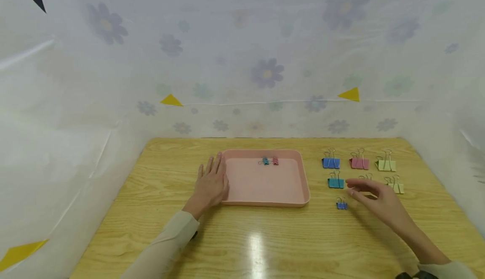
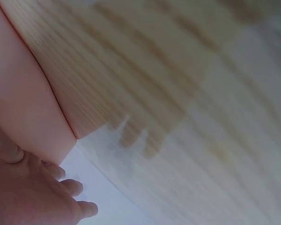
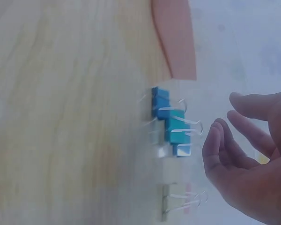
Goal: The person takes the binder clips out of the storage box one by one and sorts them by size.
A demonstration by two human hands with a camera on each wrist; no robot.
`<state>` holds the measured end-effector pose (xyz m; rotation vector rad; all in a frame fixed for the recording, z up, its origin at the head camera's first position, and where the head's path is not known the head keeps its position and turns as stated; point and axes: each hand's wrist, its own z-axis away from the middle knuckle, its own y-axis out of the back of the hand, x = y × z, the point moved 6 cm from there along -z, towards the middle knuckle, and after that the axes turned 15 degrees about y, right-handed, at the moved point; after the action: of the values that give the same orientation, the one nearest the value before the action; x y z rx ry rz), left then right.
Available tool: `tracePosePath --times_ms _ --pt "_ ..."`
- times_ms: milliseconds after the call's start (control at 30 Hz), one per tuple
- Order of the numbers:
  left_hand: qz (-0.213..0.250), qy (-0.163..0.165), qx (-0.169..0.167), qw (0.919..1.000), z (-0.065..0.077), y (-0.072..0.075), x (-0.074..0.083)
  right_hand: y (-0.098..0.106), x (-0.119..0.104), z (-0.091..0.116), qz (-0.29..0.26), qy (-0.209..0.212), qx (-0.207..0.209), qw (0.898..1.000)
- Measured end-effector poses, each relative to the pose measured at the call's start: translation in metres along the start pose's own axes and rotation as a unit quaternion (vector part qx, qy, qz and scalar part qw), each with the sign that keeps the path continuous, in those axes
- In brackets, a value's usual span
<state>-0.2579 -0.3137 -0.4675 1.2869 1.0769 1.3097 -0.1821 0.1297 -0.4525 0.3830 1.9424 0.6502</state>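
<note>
My left hand lies with straight fingers against the left wall of a pink tray. Inside the tray, near its back wall, sit a small teal binder clip and a small pink binder clip. Over the binder clips at the right hovers my right hand, thumb and fingers loosely bent and apart, holding nothing. Closest to its fingertips are a teal binder clip and a small blue binder clip. The hand partly hides another clip behind it, of which wire handles show.
Along the back right stand a large blue binder clip, a large pink one and a large pale green one. A smaller pale yellow-green clip stands right of my right hand. Patterned white sheeting encloses the wooden table.
</note>
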Motion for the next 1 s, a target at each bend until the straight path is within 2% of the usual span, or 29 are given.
tracePosePath --times_ms 400,833,1000 --pt "-0.013 0.0 0.0 0.9999 0.0 -0.001 0.0 -0.025 -0.029 -0.031 -0.064 0.085 0.008 0.994" --pt "-0.007 -0.002 0.005 1.0 0.0 -0.002 -0.001 -0.057 -0.043 -0.061 -0.114 0.113 0.038 0.986" --pt "-0.006 -0.001 0.002 1.0 0.0 -0.001 0.0 -0.066 -0.045 -0.073 -0.109 0.109 0.05 0.987"
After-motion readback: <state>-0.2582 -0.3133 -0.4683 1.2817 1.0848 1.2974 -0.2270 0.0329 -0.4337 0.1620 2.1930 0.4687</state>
